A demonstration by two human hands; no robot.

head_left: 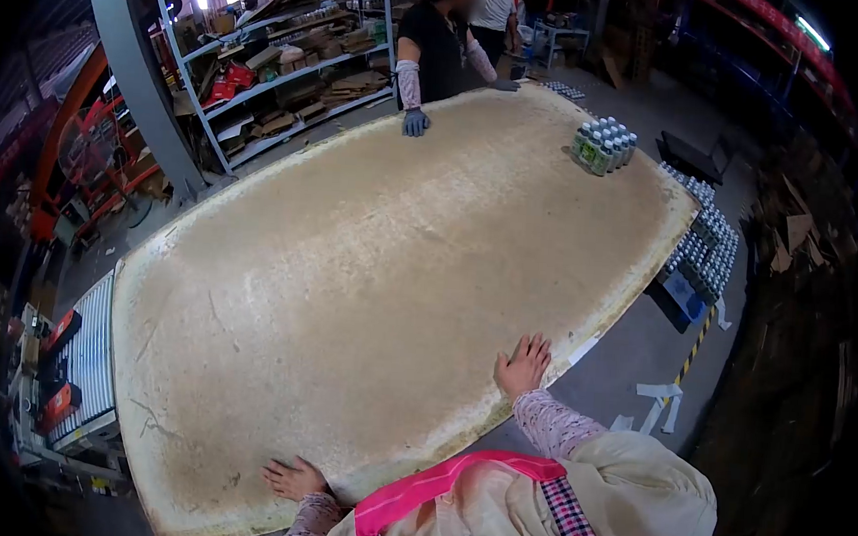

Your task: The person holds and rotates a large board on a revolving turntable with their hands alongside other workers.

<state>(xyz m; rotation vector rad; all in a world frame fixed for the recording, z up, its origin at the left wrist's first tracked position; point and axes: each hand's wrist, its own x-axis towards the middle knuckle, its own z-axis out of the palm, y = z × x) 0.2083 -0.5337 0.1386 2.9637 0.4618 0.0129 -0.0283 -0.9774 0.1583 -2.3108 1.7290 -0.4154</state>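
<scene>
Left hand point(295, 478) palm down at the near left of the big tan table point(381, 255), fingers spread, close to the near edge. Right hand point(524, 365) also palm down on the tabletop, fingers a little parted, near the right-hand stretch of the near edge. Both hands bare, well apart from each other, in patterned sleeves point(559, 422). Table directly in front, filling most of the view, from the body at the near edge out to a co-worker point(433, 47) at the far side; surface worn and blotchy, pale along the rim.

On the table, toward the far right corner: a tight cluster of bottles point(603, 146), upright, green labels, light caps. Beyond the right edge, lower down: many more capped bottles point(708, 236) packed in rows. Below those, on the floor, yellow-and-black striped tape point(696, 345).

Across the table, dark top on the co-worker, one gray glove point(415, 123) on the far edge, a second glove point(504, 85) farther right along it. Behind, a metal shelf point(273, 91) loaded with boxes and scraps. Off the left end, just beside the table, a roller conveyor point(89, 365).
</scene>
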